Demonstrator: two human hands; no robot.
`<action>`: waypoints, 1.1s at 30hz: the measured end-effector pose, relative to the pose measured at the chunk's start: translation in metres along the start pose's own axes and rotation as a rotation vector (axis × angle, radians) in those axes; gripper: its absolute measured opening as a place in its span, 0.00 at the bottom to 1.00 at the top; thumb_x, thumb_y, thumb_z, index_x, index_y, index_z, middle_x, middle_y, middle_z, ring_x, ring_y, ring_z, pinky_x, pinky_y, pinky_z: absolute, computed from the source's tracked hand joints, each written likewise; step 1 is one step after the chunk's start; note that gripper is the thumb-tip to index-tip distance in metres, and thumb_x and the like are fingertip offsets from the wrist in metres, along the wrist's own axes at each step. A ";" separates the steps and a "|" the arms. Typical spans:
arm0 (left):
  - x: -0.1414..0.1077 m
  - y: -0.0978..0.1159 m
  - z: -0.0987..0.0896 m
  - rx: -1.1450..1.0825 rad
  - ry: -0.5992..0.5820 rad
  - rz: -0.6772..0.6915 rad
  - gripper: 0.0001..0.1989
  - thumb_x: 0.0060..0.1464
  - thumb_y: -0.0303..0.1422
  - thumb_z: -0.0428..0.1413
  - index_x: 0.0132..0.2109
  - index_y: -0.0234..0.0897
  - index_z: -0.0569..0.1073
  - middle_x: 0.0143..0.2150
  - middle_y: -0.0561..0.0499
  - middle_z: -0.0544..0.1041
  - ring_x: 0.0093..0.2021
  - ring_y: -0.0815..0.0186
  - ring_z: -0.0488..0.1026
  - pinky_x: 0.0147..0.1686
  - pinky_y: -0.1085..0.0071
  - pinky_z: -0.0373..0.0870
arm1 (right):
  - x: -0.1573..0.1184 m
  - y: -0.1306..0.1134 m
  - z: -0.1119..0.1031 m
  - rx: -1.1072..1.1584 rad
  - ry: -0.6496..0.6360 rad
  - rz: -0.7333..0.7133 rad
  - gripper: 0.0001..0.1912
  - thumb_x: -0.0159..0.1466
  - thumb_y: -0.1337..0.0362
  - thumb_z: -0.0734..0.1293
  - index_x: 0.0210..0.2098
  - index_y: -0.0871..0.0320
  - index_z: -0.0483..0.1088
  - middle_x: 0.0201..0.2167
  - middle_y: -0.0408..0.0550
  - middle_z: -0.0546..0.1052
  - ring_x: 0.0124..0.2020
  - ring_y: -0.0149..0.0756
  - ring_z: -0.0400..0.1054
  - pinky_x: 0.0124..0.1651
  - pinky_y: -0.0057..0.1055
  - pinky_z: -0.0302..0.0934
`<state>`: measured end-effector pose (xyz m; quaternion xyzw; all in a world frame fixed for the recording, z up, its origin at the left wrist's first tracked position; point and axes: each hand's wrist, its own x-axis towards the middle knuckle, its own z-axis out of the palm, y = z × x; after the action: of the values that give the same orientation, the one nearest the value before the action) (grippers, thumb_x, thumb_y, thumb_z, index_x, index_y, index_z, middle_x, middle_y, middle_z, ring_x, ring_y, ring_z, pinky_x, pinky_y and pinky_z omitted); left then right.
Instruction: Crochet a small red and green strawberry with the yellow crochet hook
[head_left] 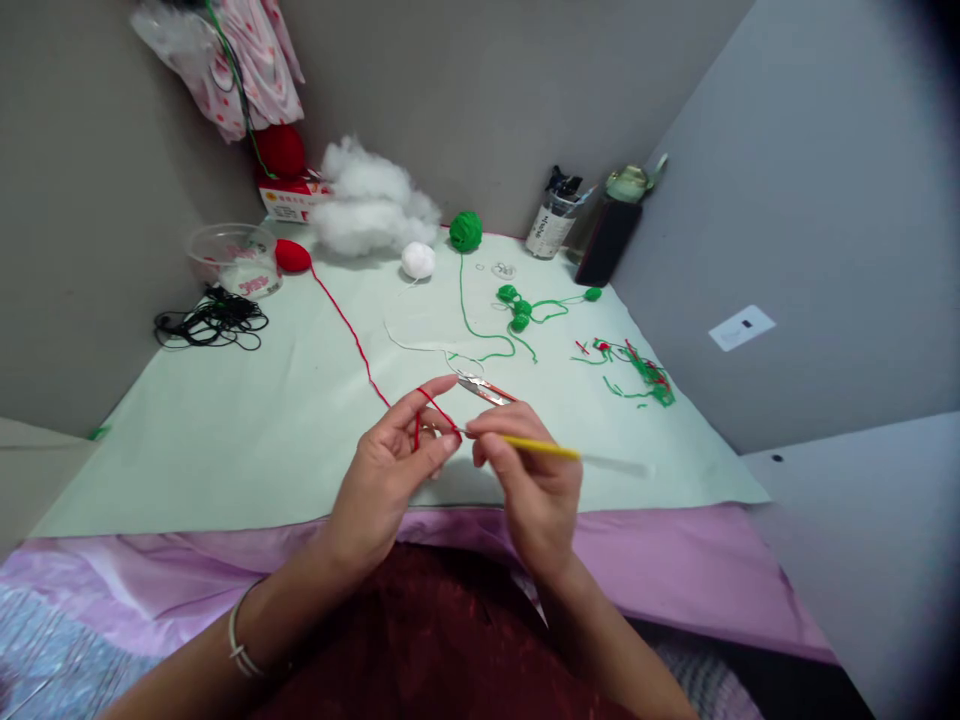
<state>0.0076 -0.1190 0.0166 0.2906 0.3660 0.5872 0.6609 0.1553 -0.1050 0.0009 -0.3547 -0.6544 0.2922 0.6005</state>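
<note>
Head: yarn [417,434], hook [544,447] in hands [382,478] [541,495]

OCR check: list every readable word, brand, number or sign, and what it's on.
No text reads clearly.
Red-and-white box: reddish characters, too blurred.
Clear tub: red lettering, too blurred.
White-labelled holder: dark characters, too blurred.
White wall plate: dark mark, too small.

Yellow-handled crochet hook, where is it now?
In the head view, the crochet hook is in the right hand, its tip by the left hand's red yarn.
</note>
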 end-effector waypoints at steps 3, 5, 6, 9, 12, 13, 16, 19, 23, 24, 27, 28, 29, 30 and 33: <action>-0.001 -0.004 0.001 -0.035 -0.032 -0.083 0.24 0.55 0.29 0.70 0.59 0.46 0.81 0.30 0.57 0.71 0.25 0.78 0.60 0.27 0.83 0.64 | -0.006 0.005 0.005 -0.233 0.042 -0.209 0.14 0.69 0.71 0.70 0.49 0.48 0.81 0.41 0.48 0.81 0.40 0.38 0.76 0.41 0.37 0.72; 0.001 -0.001 -0.001 -0.113 -0.081 -0.201 0.20 0.56 0.29 0.69 0.56 0.40 0.84 0.28 0.58 0.69 0.20 0.81 0.50 0.22 0.83 0.59 | -0.005 0.005 0.002 -0.199 0.079 -0.175 0.12 0.70 0.70 0.68 0.47 0.49 0.81 0.38 0.48 0.81 0.40 0.39 0.76 0.41 0.38 0.72; 0.002 0.001 -0.003 -0.142 -0.089 -0.225 0.17 0.56 0.29 0.69 0.53 0.38 0.85 0.29 0.57 0.69 0.20 0.82 0.46 0.21 0.83 0.57 | -0.003 0.004 0.000 -0.129 0.098 -0.107 0.11 0.70 0.69 0.68 0.45 0.50 0.81 0.36 0.47 0.80 0.38 0.39 0.75 0.40 0.38 0.71; 0.004 0.005 -0.005 -0.133 -0.050 -0.168 0.15 0.55 0.27 0.68 0.50 0.38 0.86 0.34 0.55 0.72 0.21 0.82 0.46 0.21 0.83 0.56 | 0.005 0.000 -0.004 0.174 0.099 0.139 0.09 0.71 0.64 0.67 0.40 0.52 0.81 0.33 0.45 0.79 0.30 0.33 0.71 0.35 0.35 0.68; 0.001 0.003 -0.002 -0.023 -0.030 -0.090 0.22 0.55 0.28 0.69 0.56 0.47 0.83 0.35 0.55 0.73 0.25 0.78 0.58 0.25 0.81 0.61 | 0.009 -0.001 0.000 0.311 0.008 0.232 0.07 0.70 0.62 0.70 0.39 0.52 0.82 0.36 0.45 0.80 0.30 0.32 0.70 0.37 0.34 0.68; 0.000 0.001 -0.001 0.011 -0.033 -0.078 0.24 0.55 0.28 0.69 0.58 0.49 0.82 0.34 0.55 0.73 0.27 0.76 0.60 0.27 0.81 0.63 | 0.008 0.000 0.002 0.310 0.000 0.235 0.06 0.70 0.62 0.70 0.39 0.51 0.82 0.36 0.45 0.80 0.32 0.33 0.71 0.38 0.34 0.68; -0.003 -0.002 -0.001 0.071 -0.050 -0.068 0.23 0.57 0.30 0.69 0.59 0.48 0.81 0.34 0.54 0.73 0.31 0.73 0.64 0.30 0.79 0.64 | 0.006 0.003 0.005 0.316 0.013 0.281 0.06 0.70 0.61 0.70 0.40 0.50 0.82 0.37 0.44 0.81 0.31 0.31 0.70 0.38 0.33 0.67; -0.003 -0.001 -0.005 0.116 -0.046 -0.061 0.21 0.58 0.32 0.68 0.58 0.47 0.81 0.38 0.53 0.74 0.34 0.72 0.66 0.32 0.77 0.64 | 0.003 0.007 0.003 0.350 0.015 0.334 0.07 0.70 0.60 0.70 0.41 0.52 0.82 0.37 0.45 0.81 0.29 0.30 0.69 0.35 0.32 0.66; -0.002 0.004 -0.004 0.117 -0.032 -0.072 0.20 0.59 0.38 0.67 0.58 0.43 0.82 0.36 0.53 0.74 0.29 0.72 0.62 0.31 0.74 0.62 | 0.004 0.006 0.002 0.301 0.025 0.289 0.07 0.70 0.59 0.70 0.41 0.53 0.81 0.35 0.45 0.81 0.29 0.31 0.70 0.33 0.31 0.67; -0.001 0.005 -0.002 0.118 -0.022 -0.071 0.20 0.58 0.38 0.68 0.57 0.42 0.82 0.35 0.53 0.74 0.29 0.72 0.61 0.31 0.74 0.61 | 0.004 0.005 0.002 0.279 0.024 0.262 0.07 0.70 0.60 0.70 0.41 0.53 0.81 0.34 0.45 0.80 0.29 0.30 0.70 0.33 0.31 0.67; -0.001 0.003 0.003 0.116 0.036 -0.058 0.23 0.54 0.34 0.70 0.57 0.41 0.81 0.34 0.54 0.75 0.28 0.72 0.63 0.28 0.75 0.59 | 0.003 0.002 0.006 0.153 0.014 0.149 0.07 0.71 0.64 0.68 0.42 0.52 0.81 0.35 0.45 0.81 0.31 0.32 0.73 0.34 0.32 0.70; -0.001 0.002 0.005 0.100 0.060 -0.046 0.24 0.53 0.33 0.70 0.58 0.41 0.81 0.33 0.54 0.75 0.28 0.73 0.64 0.28 0.76 0.59 | 0.001 0.002 0.007 0.067 0.006 0.085 0.08 0.71 0.66 0.68 0.43 0.52 0.81 0.37 0.46 0.82 0.34 0.34 0.75 0.36 0.33 0.72; -0.002 0.000 0.005 0.072 0.077 -0.037 0.24 0.53 0.32 0.70 0.58 0.40 0.81 0.32 0.55 0.74 0.28 0.73 0.64 0.28 0.76 0.60 | -0.002 0.003 0.007 -0.039 -0.001 -0.003 0.09 0.71 0.68 0.67 0.45 0.52 0.81 0.39 0.48 0.83 0.37 0.36 0.77 0.39 0.35 0.74; -0.002 -0.001 0.005 0.036 0.080 -0.041 0.24 0.53 0.31 0.71 0.58 0.39 0.81 0.30 0.56 0.73 0.27 0.74 0.63 0.28 0.77 0.60 | -0.005 0.003 0.007 -0.152 -0.010 -0.100 0.11 0.71 0.69 0.67 0.47 0.51 0.81 0.41 0.50 0.83 0.41 0.38 0.78 0.42 0.37 0.75; -0.001 0.000 0.002 -0.091 0.008 -0.159 0.22 0.53 0.31 0.71 0.55 0.36 0.82 0.26 0.59 0.68 0.22 0.78 0.52 0.26 0.78 0.59 | -0.009 0.006 0.002 -0.332 0.007 -0.285 0.13 0.70 0.70 0.68 0.50 0.50 0.80 0.45 0.52 0.83 0.44 0.41 0.78 0.44 0.40 0.75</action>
<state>0.0093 -0.1196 0.0179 0.2277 0.3635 0.5500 0.7166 0.1538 -0.1084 -0.0095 -0.3538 -0.7349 0.0912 0.5713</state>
